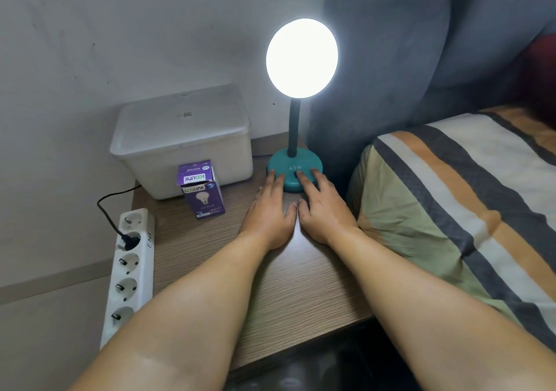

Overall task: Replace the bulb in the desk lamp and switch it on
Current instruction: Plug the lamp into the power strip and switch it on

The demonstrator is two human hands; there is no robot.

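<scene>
The desk lamp stands at the back of the wooden table [288, 282], with a teal round base [294, 166] and a dark flexible neck [294, 129]. Its bulb [301, 58] glows bright white. My left hand [269, 210] lies flat on the table, fingertips touching the base's left front. My right hand [322, 207] lies flat beside it, fingertips on the base's front by the dark switch. Neither hand holds anything. A purple bulb box [202, 190] stands left of my hands, its top flap open.
A white lidded plastic bin [183, 138] sits at the back left against the wall. A white power strip [129, 270] with a black plug in it lies along the table's left edge. A bed with a striped cover [457, 198] borders the right side.
</scene>
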